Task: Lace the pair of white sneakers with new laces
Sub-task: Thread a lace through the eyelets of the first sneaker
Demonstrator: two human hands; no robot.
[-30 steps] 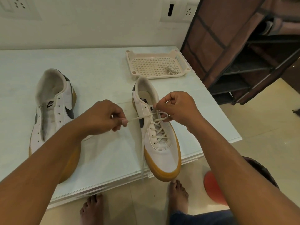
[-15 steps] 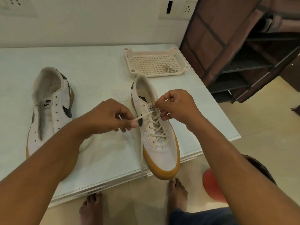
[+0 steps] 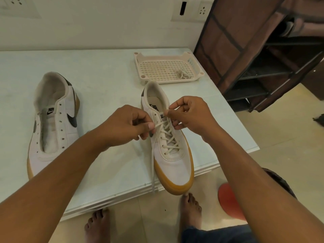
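Observation:
Two white sneakers with gum soles lie on the white table (image 3: 105,81). The right sneaker (image 3: 173,165) carries a cream lace (image 3: 169,137) crossed through its lower eyelets. My left hand (image 3: 126,127) pinches one lace end just left of the upper eyelets. My right hand (image 3: 189,114) pinches the other lace strand above the tongue. A loose lace tail hangs down the shoe's left side past the table edge. The left sneaker (image 3: 52,130) lies unlaced, its eyelets bare.
A beige perforated tray (image 3: 140,62) at the table's far right holds a small bundled lace (image 3: 182,74). A dark shoe rack (image 3: 263,55) stands to the right. An orange-red round object (image 3: 228,200) sits on the floor, and bare feet show below the table edge.
My left hand has moved right, closer to the right sneaker's eyelets, with the lace end in it. My right hand has stayed above the tongue.

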